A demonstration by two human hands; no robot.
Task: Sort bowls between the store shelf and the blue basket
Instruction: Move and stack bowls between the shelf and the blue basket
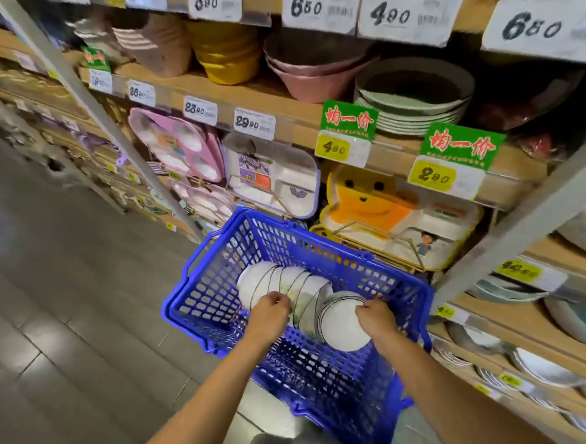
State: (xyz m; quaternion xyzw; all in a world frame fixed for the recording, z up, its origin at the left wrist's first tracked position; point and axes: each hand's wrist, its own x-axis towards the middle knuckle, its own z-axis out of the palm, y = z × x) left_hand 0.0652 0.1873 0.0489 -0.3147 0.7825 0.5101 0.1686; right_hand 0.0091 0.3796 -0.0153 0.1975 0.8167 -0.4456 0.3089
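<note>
A blue basket [220, 295] stands on the floor in front of the store shelf [277, 99]. Inside it lies a row of several white bowls [254, 282] with thin dark rims, tipped on their sides. My left hand [269, 312] grips the rims in the middle of the row. My right hand [376, 316] grips the nearest white bowl [342, 325] at its right edge. Both forearms reach down into the basket.
Shelves on the right carry stacked pink, yellow and green bowls [411, 104], divided children's trays [271, 178] and price tags. Lower shelves [533, 361] at right hold white plates and bowls. A grey metal upright [525, 221] stands beside the basket. Grey floor [66, 304] spreads to the left.
</note>
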